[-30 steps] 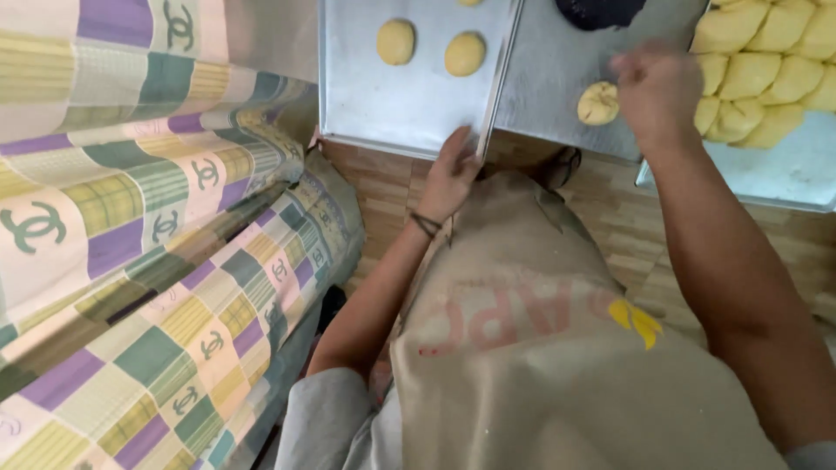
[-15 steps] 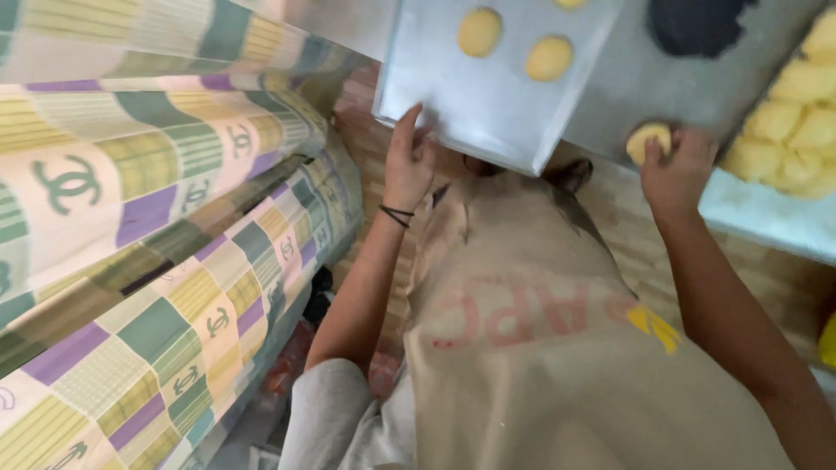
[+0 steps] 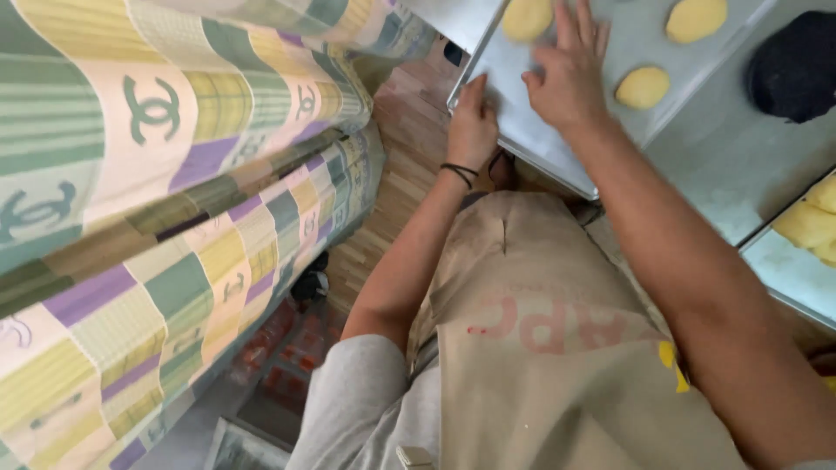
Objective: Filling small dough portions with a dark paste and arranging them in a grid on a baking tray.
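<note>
A metal baking tray (image 3: 522,130) lies on the steel counter with several yellow dough rounds on it. My left hand (image 3: 473,122) grips the tray's near left corner, thumb on top. My right hand (image 3: 570,74) rests flat on the tray with fingers spread, touching the dough round (image 3: 527,17) at its top left. Two more dough rounds (image 3: 642,87) (image 3: 697,17) lie to the right of that hand. I wear a tan apron.
A dark round lump (image 3: 794,74) sits on the steel counter (image 3: 714,183) at right. Another tray with yellow dough pieces (image 3: 810,222) is at the far right. Patterned cloth-covered racks (image 3: 174,174) stand close on the left, over a wooden floor (image 3: 405,165).
My right hand put a dough round on the tray and moved left to lie flat on it. My left hand stayed on the tray corner. The view shifted right.
</note>
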